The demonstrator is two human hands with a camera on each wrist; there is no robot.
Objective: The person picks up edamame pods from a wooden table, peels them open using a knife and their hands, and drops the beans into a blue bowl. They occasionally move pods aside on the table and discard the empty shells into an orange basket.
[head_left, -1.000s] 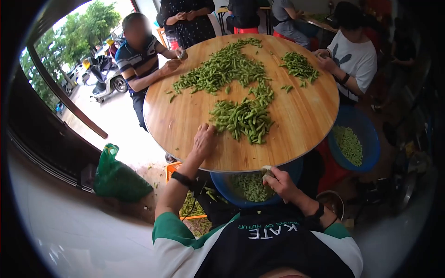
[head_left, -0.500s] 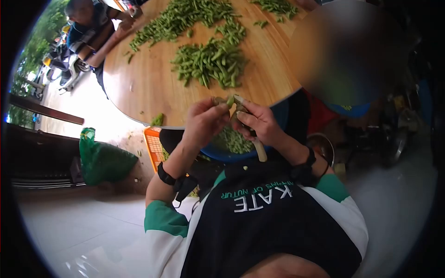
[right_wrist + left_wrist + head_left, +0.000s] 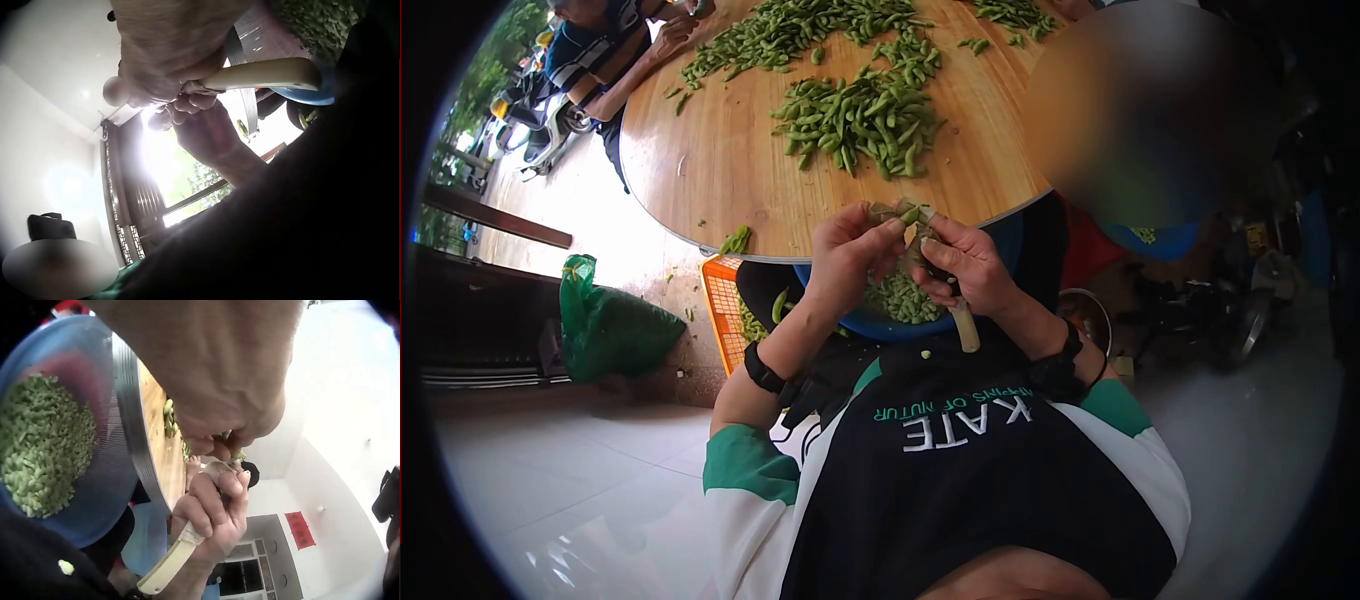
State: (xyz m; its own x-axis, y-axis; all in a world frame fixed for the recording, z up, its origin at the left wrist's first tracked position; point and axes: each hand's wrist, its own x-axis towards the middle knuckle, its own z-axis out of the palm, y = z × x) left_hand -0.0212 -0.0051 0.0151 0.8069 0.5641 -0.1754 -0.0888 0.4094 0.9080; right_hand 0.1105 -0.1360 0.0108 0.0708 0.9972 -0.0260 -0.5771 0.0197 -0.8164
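While the left hand point(image 3: 847, 250) pinches an edamame pod point(image 3: 911, 214) near the round bench's point(image 3: 680, 195) near edge in the head view, the right hand point(image 3: 970, 265) grips a pale handle point(image 3: 966, 328); a pod pile point(image 3: 860, 125) lies farther off. The left wrist view shows shelled beans point(image 3: 40, 447) in a blue basin point(image 3: 94, 524) beside the bench. In the right wrist view, the handle juts from the right hand's grip.

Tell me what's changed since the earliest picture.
The left hand has moved off the heap of slender green bean pods, back toward the body, and now pinches one green pod beside the right hand. The heap still lies on the round brown wooden table.
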